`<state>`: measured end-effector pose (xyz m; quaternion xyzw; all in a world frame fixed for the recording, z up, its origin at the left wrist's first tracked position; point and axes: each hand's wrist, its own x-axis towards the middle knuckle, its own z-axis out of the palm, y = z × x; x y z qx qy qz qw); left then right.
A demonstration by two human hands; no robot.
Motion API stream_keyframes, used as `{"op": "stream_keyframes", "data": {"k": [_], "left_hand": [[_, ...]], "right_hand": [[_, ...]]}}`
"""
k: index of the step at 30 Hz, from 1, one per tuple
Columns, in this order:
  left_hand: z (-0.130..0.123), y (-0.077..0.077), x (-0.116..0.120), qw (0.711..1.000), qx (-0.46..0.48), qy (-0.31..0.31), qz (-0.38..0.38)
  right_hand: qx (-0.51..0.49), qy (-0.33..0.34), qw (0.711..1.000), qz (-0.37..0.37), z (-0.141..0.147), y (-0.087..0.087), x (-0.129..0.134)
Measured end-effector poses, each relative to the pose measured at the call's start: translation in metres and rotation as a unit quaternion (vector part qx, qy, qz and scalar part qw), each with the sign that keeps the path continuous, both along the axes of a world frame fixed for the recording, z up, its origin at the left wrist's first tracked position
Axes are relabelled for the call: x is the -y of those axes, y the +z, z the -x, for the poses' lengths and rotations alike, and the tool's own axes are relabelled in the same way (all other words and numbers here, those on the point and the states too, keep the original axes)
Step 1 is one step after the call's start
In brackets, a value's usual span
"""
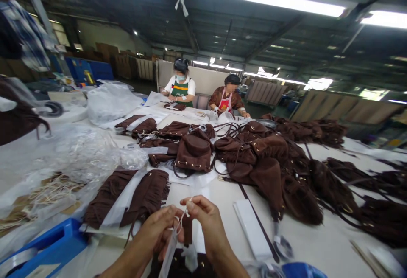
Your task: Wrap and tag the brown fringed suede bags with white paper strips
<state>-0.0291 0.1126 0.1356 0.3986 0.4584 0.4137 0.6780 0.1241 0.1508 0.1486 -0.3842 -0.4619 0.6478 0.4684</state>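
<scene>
Low in the middle of the head view, my left hand (163, 231) is closed on a white string (179, 223) and a pale strip hanging below it. My right hand (206, 218) pinches the upper end of the same string between thumb and finger. A small brown tag (188, 229) hangs between the two hands. Beneath them lies a dark brown bag (181, 267) with metal eyelets, partly hidden by my hands and cut off by the bottom edge. A piece of thin white wrapping (190, 257) sits over it.
Brown bags (195, 150) are heaped across the table. A fringed bag with a white band (127, 199) lies at left, near a blue tape dispenser (47, 244) and strung tags (54, 193). Folded white paper (252, 229) lies at right. Two people (180, 87) work across the table.
</scene>
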Motion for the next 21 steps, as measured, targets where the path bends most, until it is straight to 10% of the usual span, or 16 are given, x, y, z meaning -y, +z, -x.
{"op": "stream_keyframes", "data": {"k": [7, 13, 21], "left_hand": [[0.001, -0.007, -0.007, 0.979, -0.140, -0.008, -0.149], [0.023, -0.013, -0.022, 0.992, -0.109, -0.051, -0.046], [0.060, -0.075, 0.020, 0.937, -0.342, 0.069, 0.002]], "right_hand": [[-0.019, 0.017, 1.000, -0.013, -0.003, 0.007, -0.014], [-0.128, 0.077, 0.988, 0.031, 0.001, 0.012, -0.036], [0.112, 0.081, 0.987, -0.076, -0.012, -0.003, -0.088]]}}
